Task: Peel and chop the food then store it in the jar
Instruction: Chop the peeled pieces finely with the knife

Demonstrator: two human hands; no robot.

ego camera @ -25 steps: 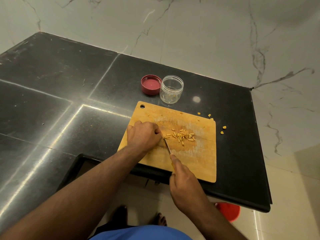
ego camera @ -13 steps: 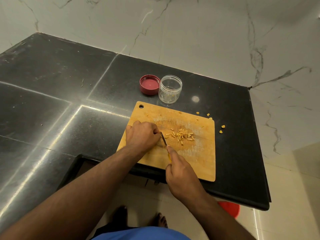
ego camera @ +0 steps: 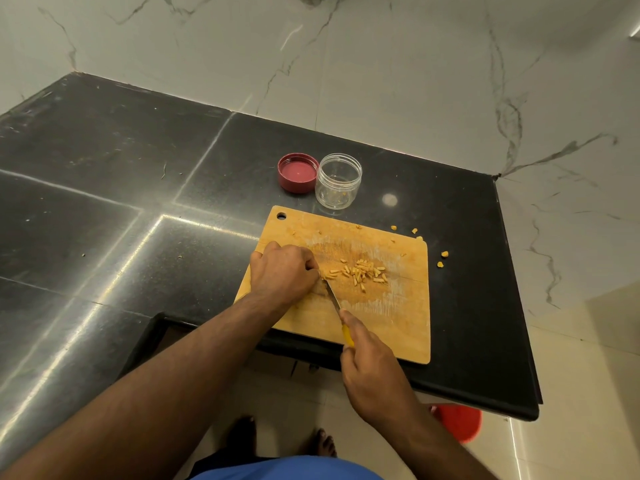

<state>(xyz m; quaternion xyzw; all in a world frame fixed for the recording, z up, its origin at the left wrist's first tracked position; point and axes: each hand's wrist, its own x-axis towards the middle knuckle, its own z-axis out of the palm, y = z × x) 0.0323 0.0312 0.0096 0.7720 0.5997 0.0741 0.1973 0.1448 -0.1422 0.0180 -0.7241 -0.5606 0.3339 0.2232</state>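
Note:
A wooden chopping board (ego camera: 398, 323) lies at the counter's front edge. A small heap of chopped yellow food pieces (ego camera: 360, 273) sits at its middle. My left hand (ego camera: 282, 273) rests fisted on the board just left of the heap, its fingers curled over something I cannot make out. My right hand (ego camera: 372, 368) grips a yellow-handled knife (ego camera: 334, 296), whose blade tip reaches the left hand's fingers. Behind the board stand an open clear jar (ego camera: 338, 184) with a few bits inside and its red lid (ego camera: 298, 172), lying upside down.
A few yellow scraps (ego camera: 441, 259) lie on the black stone counter (ego camera: 138, 202) right of the board. Marble wall runs behind and to the right. A red bucket (ego camera: 460, 422) stands on the floor below the counter's corner, near my bare feet.
The right hand and knife shifted slightly along the board beside the left hand's fingers; the heap, jar and lid stay put.

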